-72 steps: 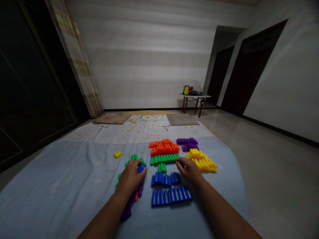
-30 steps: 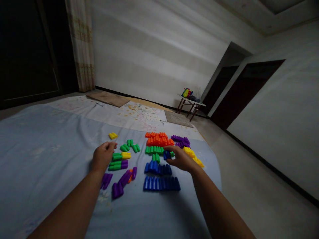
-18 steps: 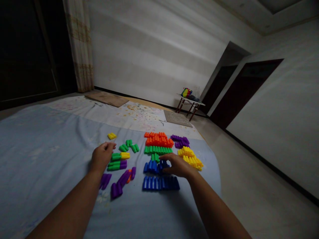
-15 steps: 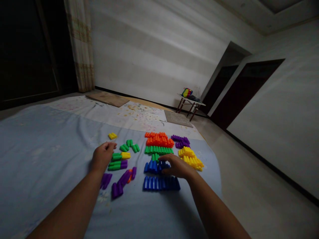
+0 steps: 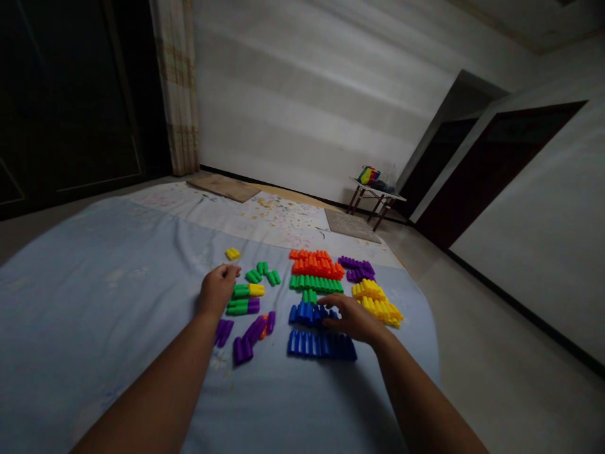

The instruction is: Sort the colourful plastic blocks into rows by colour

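Far left: patterned curtain, then brown board on the far part of the blue-and-white cloth. Left hand next: fingers curled in, just left of the green-yellow piece. Can't tell if it's pinching anything. Nearer side of it: green-purple piece and a few purple blocks. Yellow block sits just beyond its fingertips. Right of that, 3 small green blocks, at mixed angles. Orange block lies between more purple pieces. Center: orange stack farthest, green row against its near side, then 2 blue rows. Farther blue row has its right end under the right hand: thumb and fingers bent, tips apart with blue blocks between. Grip contact not readable. Nearer blue row lies parallel. Far right: purple stack, yellow stack nearer.
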A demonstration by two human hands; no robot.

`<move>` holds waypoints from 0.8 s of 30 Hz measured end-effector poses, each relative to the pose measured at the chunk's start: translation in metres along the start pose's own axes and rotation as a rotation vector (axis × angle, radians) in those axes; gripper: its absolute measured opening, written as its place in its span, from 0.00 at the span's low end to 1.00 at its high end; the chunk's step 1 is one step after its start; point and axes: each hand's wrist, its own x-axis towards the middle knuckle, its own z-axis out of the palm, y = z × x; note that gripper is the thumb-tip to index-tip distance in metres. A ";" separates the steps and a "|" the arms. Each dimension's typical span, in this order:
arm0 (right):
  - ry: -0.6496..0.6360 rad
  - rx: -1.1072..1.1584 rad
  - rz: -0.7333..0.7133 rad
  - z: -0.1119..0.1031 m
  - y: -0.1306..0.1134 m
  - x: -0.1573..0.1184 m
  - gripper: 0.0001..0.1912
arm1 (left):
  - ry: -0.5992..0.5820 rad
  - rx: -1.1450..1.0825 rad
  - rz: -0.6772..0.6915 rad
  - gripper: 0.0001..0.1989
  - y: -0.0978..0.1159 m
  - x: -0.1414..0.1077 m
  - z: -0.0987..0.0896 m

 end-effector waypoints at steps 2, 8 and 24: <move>0.037 0.017 -0.014 0.000 -0.004 0.000 0.23 | 0.004 -0.017 -0.006 0.17 -0.001 0.000 0.000; 0.190 0.061 -0.153 0.000 -0.037 0.002 0.19 | 0.020 -0.106 -0.052 0.15 -0.005 0.004 0.003; 0.041 -0.125 -0.229 0.019 -0.076 -0.004 0.15 | 0.041 -0.299 -0.122 0.18 -0.005 0.009 0.002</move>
